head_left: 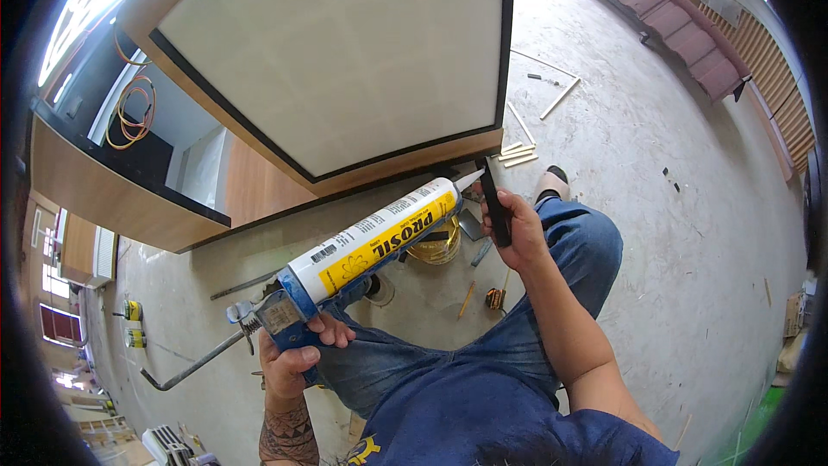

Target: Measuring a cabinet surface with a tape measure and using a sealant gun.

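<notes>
My left hand (297,354) is wrapped round the handle of a blue caulking gun (297,295), its bent metal rod sticking out behind. A white and yellow sealant tube (379,237) lies in the gun, tilted up to the right. The tube's pale nozzle (468,179) meets a short black strip (493,207) near the strip's upper end; whether they touch I cannot tell. My right hand (520,231) grips that strip between thumb and fingers. Just beyond stands a wood-edged cabinet with a pale panel (345,43) framed in black.
Beneath the tube sits a yellowish tub (434,246), partly hidden. A pencil (466,300) and a tape measure (495,298) lie between my legs. Thin wooden strips (519,154) are scattered right of the cabinet. Coiled wires (131,116) hang at the left; a row of maroon seats (660,13) stands far right.
</notes>
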{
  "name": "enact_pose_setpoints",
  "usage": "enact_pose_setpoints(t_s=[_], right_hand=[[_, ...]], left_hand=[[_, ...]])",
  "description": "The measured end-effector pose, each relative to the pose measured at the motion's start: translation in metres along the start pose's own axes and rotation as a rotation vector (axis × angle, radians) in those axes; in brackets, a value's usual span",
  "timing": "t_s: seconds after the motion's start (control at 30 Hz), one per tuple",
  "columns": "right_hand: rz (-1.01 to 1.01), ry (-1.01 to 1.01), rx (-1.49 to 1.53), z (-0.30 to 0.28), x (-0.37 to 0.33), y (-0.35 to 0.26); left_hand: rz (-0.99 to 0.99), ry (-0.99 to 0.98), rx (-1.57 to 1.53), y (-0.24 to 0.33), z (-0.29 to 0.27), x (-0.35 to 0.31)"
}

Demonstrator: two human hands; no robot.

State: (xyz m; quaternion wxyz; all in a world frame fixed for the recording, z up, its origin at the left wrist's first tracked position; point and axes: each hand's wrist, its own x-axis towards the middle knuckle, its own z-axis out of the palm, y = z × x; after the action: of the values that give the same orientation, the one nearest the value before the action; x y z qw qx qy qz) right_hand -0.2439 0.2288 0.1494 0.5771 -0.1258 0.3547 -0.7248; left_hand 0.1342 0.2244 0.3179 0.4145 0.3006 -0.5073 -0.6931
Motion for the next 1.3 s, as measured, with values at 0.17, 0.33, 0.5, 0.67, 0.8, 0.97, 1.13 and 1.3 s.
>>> enact_pose_setpoints(t_s=[0.17, 0.33, 0.5, 0.67, 0.8, 0.97, 1.13, 1.3], right_hand=[[-0.016, 0.021, -0.018, -0.005, 0.002, 0.002], [-0.018, 0.019, -0.007, -0.004, 0.002, 0.001], [-0.021, 0.049, 0.027, -0.001, 0.001, 0.000], [-0.032, 0.046, 0.135, -0.006, 0.004, -0.005], [-0.044, 0.067, 0.137, -0.008, 0.004, -0.008], [-0.040, 0.166, 0.125, -0.005, 0.002, -0.010], [-0.053, 0.128, 0.148, -0.007, 0.004, -0.007], [-0.090, 0.099, 0.165, -0.010, 0.008, -0.004]], left_hand=[[-0.007, 0.002, 0.008, 0.003, 0.001, -0.001], [-0.008, 0.000, 0.005, 0.003, 0.002, 0.000], [-0.014, -0.011, -0.012, 0.003, -0.001, -0.002], [-0.028, -0.023, -0.019, 0.003, -0.004, -0.009], [-0.094, -0.025, -0.042, 0.006, -0.005, -0.017], [-0.112, -0.042, -0.014, 0.005, -0.005, -0.019], [-0.119, -0.044, -0.013, 0.003, -0.005, -0.019], [-0.125, -0.061, 0.011, 0.004, -0.007, -0.019]])
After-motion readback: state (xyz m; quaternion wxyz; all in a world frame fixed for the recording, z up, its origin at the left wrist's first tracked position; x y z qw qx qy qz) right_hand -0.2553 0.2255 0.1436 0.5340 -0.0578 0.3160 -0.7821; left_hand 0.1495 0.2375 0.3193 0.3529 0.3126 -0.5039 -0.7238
